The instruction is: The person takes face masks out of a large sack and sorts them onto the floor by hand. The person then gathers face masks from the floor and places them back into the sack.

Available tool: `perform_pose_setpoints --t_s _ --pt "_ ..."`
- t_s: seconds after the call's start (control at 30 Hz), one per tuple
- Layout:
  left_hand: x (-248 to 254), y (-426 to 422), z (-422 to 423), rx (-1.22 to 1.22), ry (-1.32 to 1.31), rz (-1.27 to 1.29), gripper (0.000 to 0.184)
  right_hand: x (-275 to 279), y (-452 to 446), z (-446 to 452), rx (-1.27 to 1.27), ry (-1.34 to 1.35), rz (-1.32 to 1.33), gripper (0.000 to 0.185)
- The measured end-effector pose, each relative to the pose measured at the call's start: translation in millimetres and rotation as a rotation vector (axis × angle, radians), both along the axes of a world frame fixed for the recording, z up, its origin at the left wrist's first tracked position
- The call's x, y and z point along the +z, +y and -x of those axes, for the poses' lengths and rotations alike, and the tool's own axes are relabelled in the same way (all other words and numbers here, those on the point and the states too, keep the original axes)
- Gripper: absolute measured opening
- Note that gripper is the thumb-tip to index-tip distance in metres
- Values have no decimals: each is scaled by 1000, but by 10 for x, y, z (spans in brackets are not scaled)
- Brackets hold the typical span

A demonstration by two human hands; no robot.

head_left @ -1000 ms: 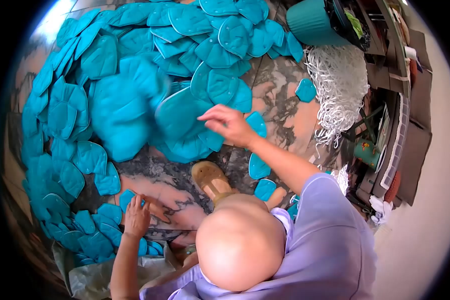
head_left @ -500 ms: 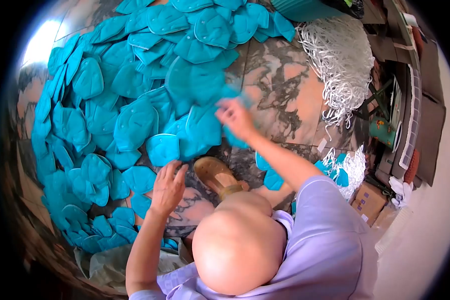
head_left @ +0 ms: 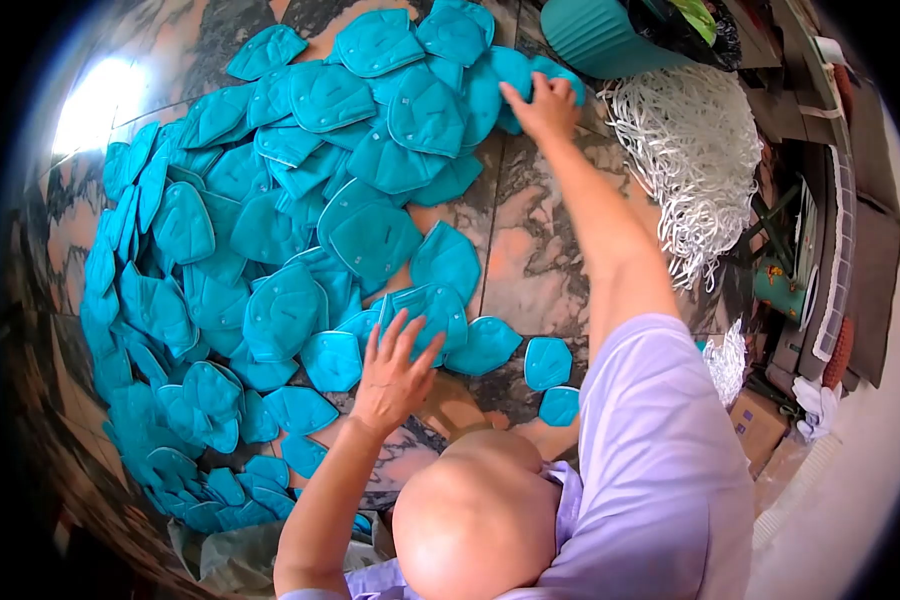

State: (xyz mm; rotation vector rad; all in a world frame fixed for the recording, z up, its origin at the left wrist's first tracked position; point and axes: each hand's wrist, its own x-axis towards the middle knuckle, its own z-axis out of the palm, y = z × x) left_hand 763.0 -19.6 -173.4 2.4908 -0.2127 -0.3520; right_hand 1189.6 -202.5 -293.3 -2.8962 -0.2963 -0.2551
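A large heap of teal padded, mask-shaped fabric pieces (head_left: pixel 280 312) covers the left and middle of the marbled floor. My left hand (head_left: pixel 395 372) has its fingers spread over the near edge of the heap, beside a smaller teal piece (head_left: pixel 331 361); nothing is gripped in it. Farther out, my right hand (head_left: pixel 548 108) reaches to the heap's far right end, fingers apart, touching or just above the teal pieces there (head_left: pixel 510 75). Two small teal pieces (head_left: pixel 548 363) lie apart on the floor, to the right of my left hand.
White strips or cords (head_left: pixel 685 160) are piled at the right, below a teal bin (head_left: pixel 595 38) with a black liner. Shelving stands along the right edge, near a cardboard box (head_left: pixel 757 425). A grey plastic sheet or bag (head_left: pixel 238 558) lies at the lower left.
My right hand has moved up and right to the heap's far end. My left hand has moved right and forward onto the near pieces. The view has shifted, and several pieces lie differently.
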Motion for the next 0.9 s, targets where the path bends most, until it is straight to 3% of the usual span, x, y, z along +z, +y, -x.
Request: perform_pose_setpoints --t_s 0.1,0.17,0.23,0.3,0.37,0.43,0.5,0.53,0.57,0.6,0.63,0.67,0.7,0.73,0.77,0.83,0.9 --pt "-44 -128 -216 -65 34 -39 59 20 524 530 180 12 -73 51" --pt "-128 -167 -252 -42 53 -82 58 89 813 1028 350 25 -443 47" --pt "-292 -60 -184 23 200 -112 59 210 1066 1596 562 274 -610 50" --pt "-408 74 87 205 292 119 57 359 1254 2332 728 106 -513 52" --pt "-388 168 417 194 6 -213 55 525 1336 2999 774 290 -322 48" --pt "-498 340 858 320 7 -89 57 872 1289 3028 1100 869 -297 42" --pt "-367 480 1126 326 4 -139 55 1140 1304 2678 1516 1125 -386 30" --pt "-255 515 1203 306 64 -182 53 1274 1340 2468 1423 1309 -512 19" --pt "-109 544 1272 288 131 -223 51 1559 1387 2151 1225 1234 -532 12" --pt "-16 569 1346 272 201 -264 49 1501 1460 1844 1132 963 -717 8" --pt "25 591 1433 265 243 -225 49 1349 1563 1465 1003 729 -849 13" --pt "61 598 1513 262 284 -182 49 1250 1677 983 956 303 -756 24" --pt "89 614 1580 262 323 -141 49 980 1718 541 808 97 -634 40" --pt "161 652 1562 257 204 -85 39 709 1759 99 635 -74 -506 56" --pt "251 715 1557 277 193 -30 37 398 1751 -308 483 32 -461 81" --pt "389 859 1529 318 164 81 34 -13 1791 -761 220 324 -270 102" --pt "450 1285 1418 484 -67 -103 39 63 2151 -471 141 317 -115 116"
